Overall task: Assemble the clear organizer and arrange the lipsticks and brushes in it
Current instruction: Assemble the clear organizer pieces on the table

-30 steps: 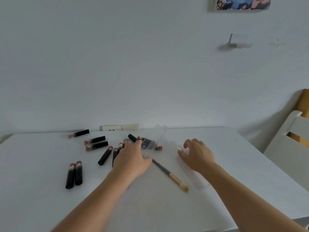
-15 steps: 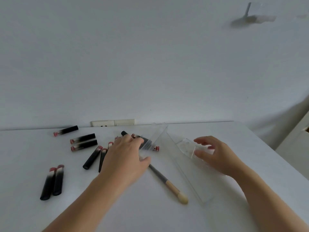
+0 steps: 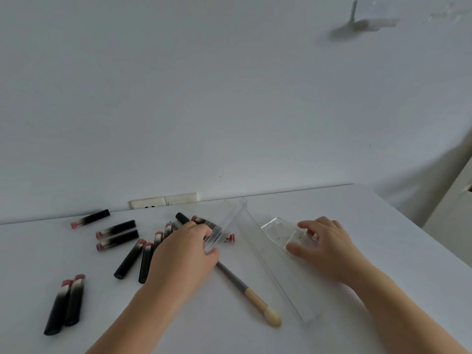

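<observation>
A long clear organizer tray (image 3: pixel 278 279) lies diagonally on the white table (image 3: pixel 383 226). My right hand (image 3: pixel 324 249) pinches a small clear plastic piece (image 3: pixel 281 232) at the tray's right side. My left hand (image 3: pixel 184 254) grips a second clear tray piece (image 3: pixel 226 223) that tilts up toward the wall. A makeup brush (image 3: pixel 245 292) with a black handle and cream tip runs under my left hand. Several black lipsticks with pink ends lie scattered at the left, among them a pair (image 3: pixel 66 302) near the front and one (image 3: pixel 90 218) by the wall.
A white wall socket (image 3: pixel 163 200) sits where the table meets the wall. White furniture (image 3: pixel 452 208) stands beyond the table's right edge. A hook (image 3: pixel 353 15) with tape is high on the wall.
My right hand left the long tray and took hold of the small clear piece, lifting it. My left hand stayed on the tilted tray piece. The camera tipped downward.
</observation>
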{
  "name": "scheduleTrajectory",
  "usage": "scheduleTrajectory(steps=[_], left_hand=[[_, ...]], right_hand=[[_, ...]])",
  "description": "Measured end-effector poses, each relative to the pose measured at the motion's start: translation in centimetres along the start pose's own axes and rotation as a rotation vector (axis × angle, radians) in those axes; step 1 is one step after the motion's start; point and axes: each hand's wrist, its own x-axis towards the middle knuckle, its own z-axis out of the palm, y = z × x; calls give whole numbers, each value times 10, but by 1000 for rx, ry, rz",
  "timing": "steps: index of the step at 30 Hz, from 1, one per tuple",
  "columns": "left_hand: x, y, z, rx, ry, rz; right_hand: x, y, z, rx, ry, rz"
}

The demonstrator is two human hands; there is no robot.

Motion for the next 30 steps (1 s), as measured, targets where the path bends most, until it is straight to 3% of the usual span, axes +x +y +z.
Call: scheduleTrajectory(steps=[14,20,27,30], left_hand=[[8,-15,-29,-798,35,-86],[7,-12,-31,-941,-35,-112],[0,-4,-26,-1192,-148,-137],[-1,-4,-18,-1234,-145,-154]], right_hand=[[2,-9,-3,403,89,113],[0,-10,-3,564,94,68],[-1,-5,-10,994,130,134],[-1,-5,-9,994,134,137]])
